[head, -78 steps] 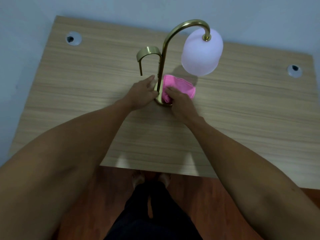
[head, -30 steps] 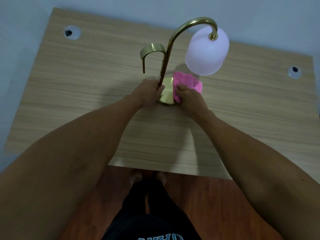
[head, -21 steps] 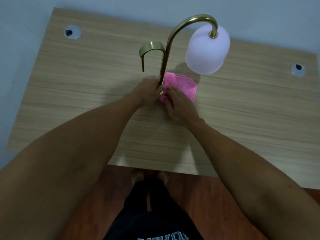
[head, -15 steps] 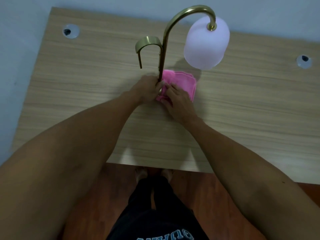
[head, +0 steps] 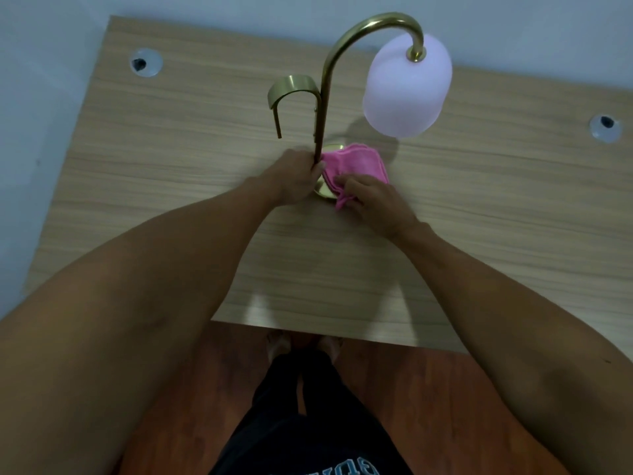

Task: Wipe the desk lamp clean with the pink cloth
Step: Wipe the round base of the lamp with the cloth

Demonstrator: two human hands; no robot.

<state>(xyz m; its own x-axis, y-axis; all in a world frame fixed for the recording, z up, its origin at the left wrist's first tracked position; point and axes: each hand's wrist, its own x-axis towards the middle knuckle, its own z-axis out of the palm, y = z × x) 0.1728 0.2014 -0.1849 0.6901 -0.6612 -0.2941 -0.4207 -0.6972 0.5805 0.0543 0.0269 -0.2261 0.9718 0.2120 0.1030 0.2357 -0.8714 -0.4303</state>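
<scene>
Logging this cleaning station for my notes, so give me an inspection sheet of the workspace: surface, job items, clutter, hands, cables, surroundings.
Surface: wooden desk, light grain, two grommet holes at the far corners.
Job's things: brass desk lamp upright, pale shade hanging; pink cloth crumpled on the round base.
Clutter: nothing seen.
Hands: left hand grips the stem low down; right hand holds the cloth against the base.
Cables: nothing seen.
Surroundings: pale wall behind the desk, reddish wood floor below.

Probably office: desk (head: 171,200) with grommets (head: 146,62).
</scene>
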